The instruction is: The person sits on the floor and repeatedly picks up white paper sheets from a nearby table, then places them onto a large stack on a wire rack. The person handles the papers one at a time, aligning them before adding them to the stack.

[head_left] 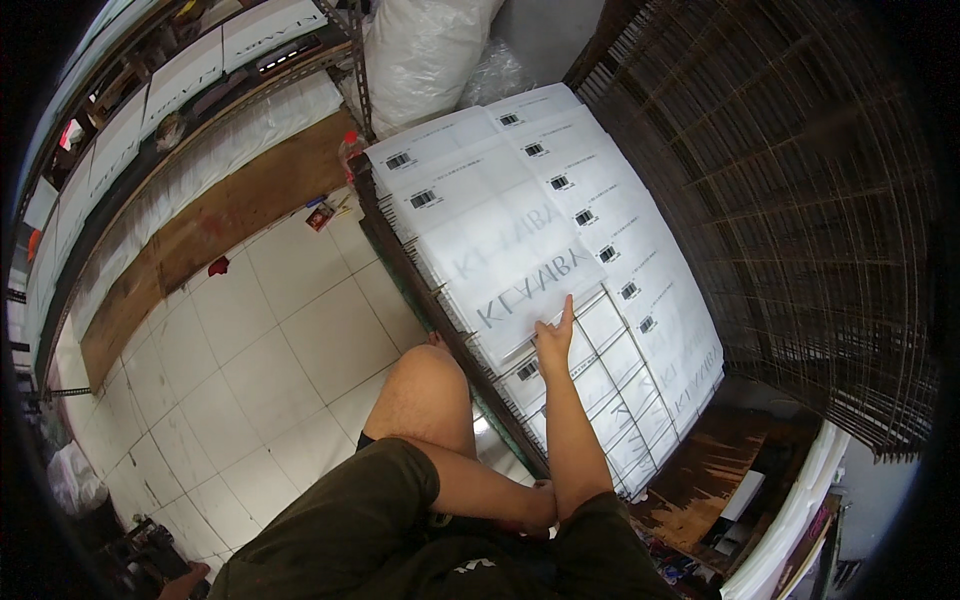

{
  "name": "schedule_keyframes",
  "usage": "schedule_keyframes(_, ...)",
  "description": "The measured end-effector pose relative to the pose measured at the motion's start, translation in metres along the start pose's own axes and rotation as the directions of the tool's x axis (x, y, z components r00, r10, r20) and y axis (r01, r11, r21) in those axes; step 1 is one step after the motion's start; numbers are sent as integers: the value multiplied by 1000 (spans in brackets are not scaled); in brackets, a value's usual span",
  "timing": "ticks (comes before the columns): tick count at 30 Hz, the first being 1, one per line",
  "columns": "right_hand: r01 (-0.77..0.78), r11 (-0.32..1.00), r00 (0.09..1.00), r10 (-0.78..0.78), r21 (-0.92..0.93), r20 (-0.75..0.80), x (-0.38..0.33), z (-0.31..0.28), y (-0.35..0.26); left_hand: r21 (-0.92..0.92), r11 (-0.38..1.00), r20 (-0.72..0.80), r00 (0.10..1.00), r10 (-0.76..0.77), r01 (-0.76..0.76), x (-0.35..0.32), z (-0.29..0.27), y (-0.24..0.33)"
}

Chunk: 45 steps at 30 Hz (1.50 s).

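White translucent printed plastic sheets (520, 245), with large dark lettering and small black label blocks, lie in overlapping rows on a wire rack (592, 352). My right hand (555, 340) reaches to the near edge of one sheet, thumb and index finger spread apart and touching along that edge. Its other fingers are partly hidden. My left hand (542, 508) lies low beside my right forearm, close to the rack's near frame; its fingers are mostly hidden.
A stack of rusty wire racks (800, 190) stands tilted up on the right. At the far end is a large white plastic sack (420, 65). Shelving with a wooden board (210, 225) runs along the left, beside the tiled floor (300, 300). A worn wooden panel (705, 475) sits lower right.
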State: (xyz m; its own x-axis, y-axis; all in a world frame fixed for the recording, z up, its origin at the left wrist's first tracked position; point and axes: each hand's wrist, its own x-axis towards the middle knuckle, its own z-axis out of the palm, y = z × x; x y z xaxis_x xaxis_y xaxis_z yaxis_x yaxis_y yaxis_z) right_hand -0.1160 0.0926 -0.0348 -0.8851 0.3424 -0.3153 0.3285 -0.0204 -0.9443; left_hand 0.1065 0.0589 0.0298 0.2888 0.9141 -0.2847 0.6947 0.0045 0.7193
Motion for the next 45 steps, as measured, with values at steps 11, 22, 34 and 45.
schedule_keyframes(11,31,1000,999,-31,4,9,5,-2,11,-75,997,-149,989,24,-35,10,16,-5)
schedule_keyframes(22,190,974,977,-200,-125,-73,17,-7,45,-127,985,-353,934,61,-113,28,61,-17)
schedule_keyframes(34,186,979,982,-189,-86,-27,16,-7,46,-139,987,-158,986,61,-84,-29,-14,1)
schedule_keyframes(45,211,912,942,-286,-352,-175,-42,-22,-16,190,977,-47,993,108,-97,16,53,-10)
